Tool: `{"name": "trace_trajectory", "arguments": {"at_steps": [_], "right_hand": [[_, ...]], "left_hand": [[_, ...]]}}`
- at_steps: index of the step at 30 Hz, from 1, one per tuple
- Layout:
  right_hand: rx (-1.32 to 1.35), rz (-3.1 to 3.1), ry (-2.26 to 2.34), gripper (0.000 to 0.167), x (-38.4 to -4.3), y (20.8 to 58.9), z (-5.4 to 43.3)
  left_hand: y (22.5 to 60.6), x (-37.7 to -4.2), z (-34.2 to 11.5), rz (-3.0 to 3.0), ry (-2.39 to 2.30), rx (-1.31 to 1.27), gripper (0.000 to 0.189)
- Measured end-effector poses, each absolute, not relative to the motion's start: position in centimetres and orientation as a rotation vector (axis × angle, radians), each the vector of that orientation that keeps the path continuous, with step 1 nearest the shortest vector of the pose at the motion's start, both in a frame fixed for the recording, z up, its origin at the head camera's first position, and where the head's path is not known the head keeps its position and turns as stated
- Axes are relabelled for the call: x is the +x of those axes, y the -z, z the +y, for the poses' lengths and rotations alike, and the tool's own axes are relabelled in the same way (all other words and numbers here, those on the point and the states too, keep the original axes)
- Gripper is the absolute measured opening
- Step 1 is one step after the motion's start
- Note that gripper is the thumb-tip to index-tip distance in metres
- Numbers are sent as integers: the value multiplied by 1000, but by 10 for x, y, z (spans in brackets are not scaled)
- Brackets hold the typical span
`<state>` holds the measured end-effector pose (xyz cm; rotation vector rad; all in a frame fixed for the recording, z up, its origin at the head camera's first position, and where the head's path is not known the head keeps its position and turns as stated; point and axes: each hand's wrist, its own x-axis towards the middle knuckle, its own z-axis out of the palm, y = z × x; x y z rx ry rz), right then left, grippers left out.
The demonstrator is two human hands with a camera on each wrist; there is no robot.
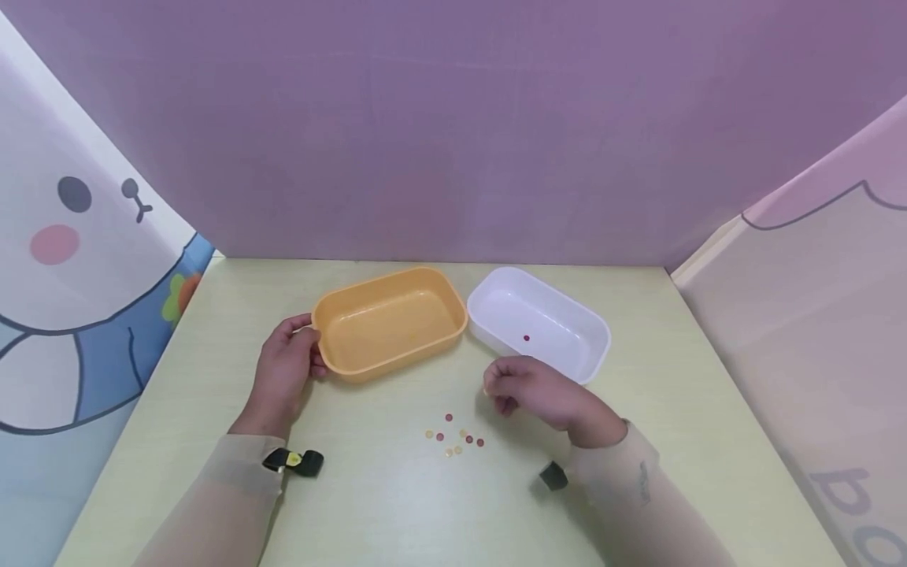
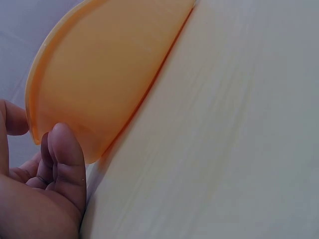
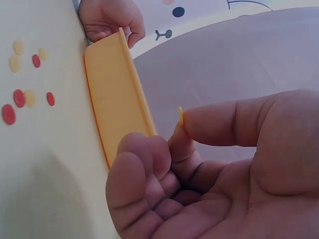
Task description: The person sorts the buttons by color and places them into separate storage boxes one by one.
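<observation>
Between thumb and index finger, my right hand (image 1: 534, 394) pinches a small yellow disc (image 3: 180, 115), seen edge-on in the right wrist view. That hand is just in front of the white tray (image 1: 598, 346), which has one dark red disc (image 1: 527, 338) inside. My left hand (image 1: 283, 362) holds the left end of an orange tray (image 1: 390, 361), its fingers curled at the rim and outer wall. On the table before the trays lie several loose red discs (image 1: 440, 437) and yellow discs (image 1: 428, 434).
The pale table (image 1: 383, 504) meets a purple backdrop (image 1: 439, 157) behind the trays. Printed cloth panels (image 1: 85, 276) flank it at the sides. Black straps (image 1: 303, 463) hang at the wrists. The two trays stand almost edge to edge.
</observation>
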<state>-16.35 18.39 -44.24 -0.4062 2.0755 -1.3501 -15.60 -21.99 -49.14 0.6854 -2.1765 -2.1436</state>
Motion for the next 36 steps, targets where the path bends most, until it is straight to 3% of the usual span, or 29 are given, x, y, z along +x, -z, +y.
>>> {"name": "trace_trajectory", "arguments": {"at_steps": [36], "right_hand": [[-398, 2030, 1335, 12, -225, 379, 160]], "left_hand": [[491, -157, -219, -2158, 2150, 663, 48]]}}
